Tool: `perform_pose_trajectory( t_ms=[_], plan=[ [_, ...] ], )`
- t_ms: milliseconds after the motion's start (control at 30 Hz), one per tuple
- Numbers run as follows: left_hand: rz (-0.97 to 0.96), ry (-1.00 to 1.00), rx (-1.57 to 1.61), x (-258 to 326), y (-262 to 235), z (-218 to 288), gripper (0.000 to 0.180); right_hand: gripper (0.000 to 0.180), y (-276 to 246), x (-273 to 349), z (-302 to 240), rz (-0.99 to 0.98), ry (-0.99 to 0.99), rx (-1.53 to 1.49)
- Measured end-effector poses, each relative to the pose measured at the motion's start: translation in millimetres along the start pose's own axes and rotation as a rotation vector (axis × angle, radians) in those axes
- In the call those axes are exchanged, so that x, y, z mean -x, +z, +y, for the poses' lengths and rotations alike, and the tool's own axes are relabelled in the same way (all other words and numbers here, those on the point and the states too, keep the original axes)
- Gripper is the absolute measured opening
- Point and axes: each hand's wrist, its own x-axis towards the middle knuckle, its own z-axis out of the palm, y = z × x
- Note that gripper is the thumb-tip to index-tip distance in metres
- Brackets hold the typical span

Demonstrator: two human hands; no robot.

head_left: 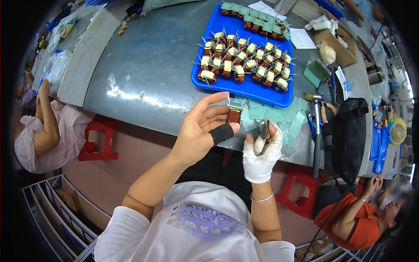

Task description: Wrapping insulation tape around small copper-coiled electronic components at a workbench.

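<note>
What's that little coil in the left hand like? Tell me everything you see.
The coil is small and blocky, wound in neat reddish-brown turns that look like copper wire. A pale green plate sits at its upper end, beside what looks like a thin pale lead poking up. The left hand holds it roughly upright between thumb and fingers, just short of the blue tray. Its far side is hidden.

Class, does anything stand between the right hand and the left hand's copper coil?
Nothing visible blocks the gap from the white-wrapped right hand, holding a dark metal tool, to the copper-coloured coil; the thumb of the left hand lies at its lower edge.
</note>
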Motion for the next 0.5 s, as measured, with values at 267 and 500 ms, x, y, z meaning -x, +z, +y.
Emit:
perform_pose_trajectory(
  t_ms=[267,500],
  plan=[
    [-0.026,0.033,0.074,3.8,3.4,1.2,0.053,0.047,-7.2,-6.7,-9.8,-0.052,0.31,-0.304],
    [-0.075,-0.145,0.155,5.6,2.0,-1.1,0.045,0.056,-13.0,-24.5,-38.1,-0.315,0.573,-0.823]
  ],
)
